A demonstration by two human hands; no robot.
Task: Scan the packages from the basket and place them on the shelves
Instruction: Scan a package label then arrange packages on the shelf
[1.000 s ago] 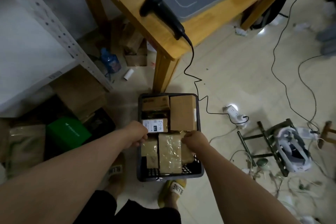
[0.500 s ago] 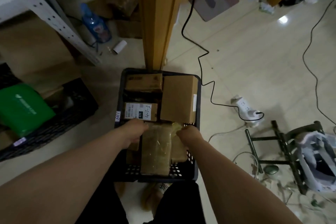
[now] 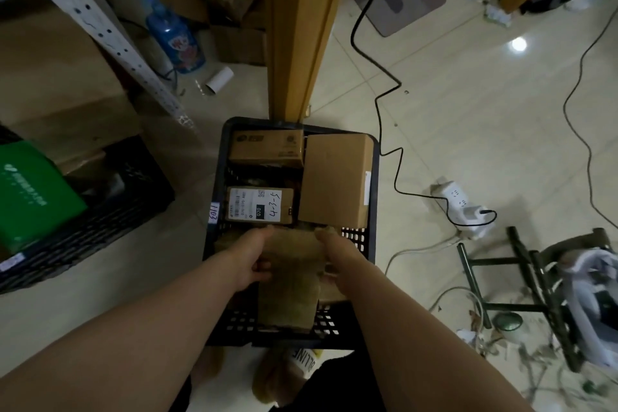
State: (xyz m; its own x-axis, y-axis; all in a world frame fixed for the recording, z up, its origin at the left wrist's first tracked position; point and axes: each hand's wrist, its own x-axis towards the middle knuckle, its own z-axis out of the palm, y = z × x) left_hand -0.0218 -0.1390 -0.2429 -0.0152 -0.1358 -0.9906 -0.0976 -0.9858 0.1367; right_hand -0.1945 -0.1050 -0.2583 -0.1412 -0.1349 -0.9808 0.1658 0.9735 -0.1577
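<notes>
Change: taped package (image 3: pixel 290 298) now rises off the basket (image 3: pixel 219 184) floor, lower centre of frame.
Left hand (image 3: pixel 254 257): clasps its left edge.
Right hand (image 3: pixel 338 255): clasps its right edge.
Meaning: pick-up likely under way; scan not yet done.

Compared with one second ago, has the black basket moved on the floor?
No. The black basket still has its far rim at the foot of the wooden table leg; only the camera shifted.

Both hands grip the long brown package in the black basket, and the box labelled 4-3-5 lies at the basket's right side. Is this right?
Not quite. The head view shows the labelled box at the left side of the basket. The left hand and right hand do grip the long brown package.
</notes>
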